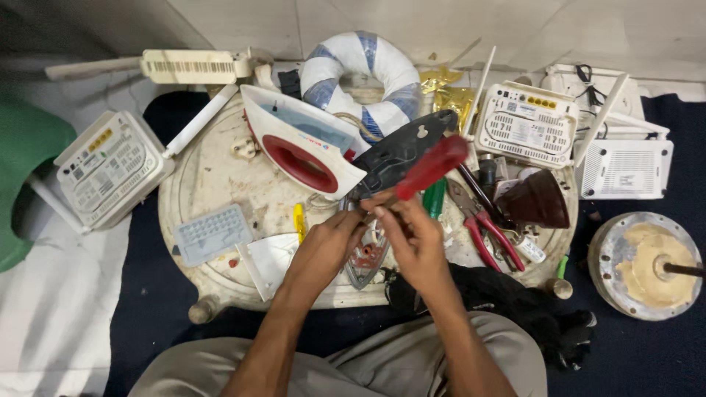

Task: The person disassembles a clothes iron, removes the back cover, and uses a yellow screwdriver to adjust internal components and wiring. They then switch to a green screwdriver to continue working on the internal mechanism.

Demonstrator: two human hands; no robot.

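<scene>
Screwdriver [430, 167], red-handled, sits in the right hand [412, 242], whose fingers are closed round the lower end of the handle; the handle slants up and away to the right, so the shaft points down toward the iron parts below, though the tip is hidden by the fingers. Just left of the screwdriver, the left hand [323, 250] is curled with its fingertips pinched at the same spot, seemingly steadying whatever the tip meets; what exactly it grips I cannot tell. Under both hands lies a metal soleplate [365, 261], flat on the table [220, 184], which keeps it still for the work. Directly behind the screwdriver a black iron body [401, 151] leans open, and further left of it the white and red iron shell [301, 143] rests tilted aside, out of the way. Right of the screwdriver, red pliers [482, 224] and a green-handled tool [435, 197] lie within easy reach. 3 white routers sit around the table's edge.
</scene>
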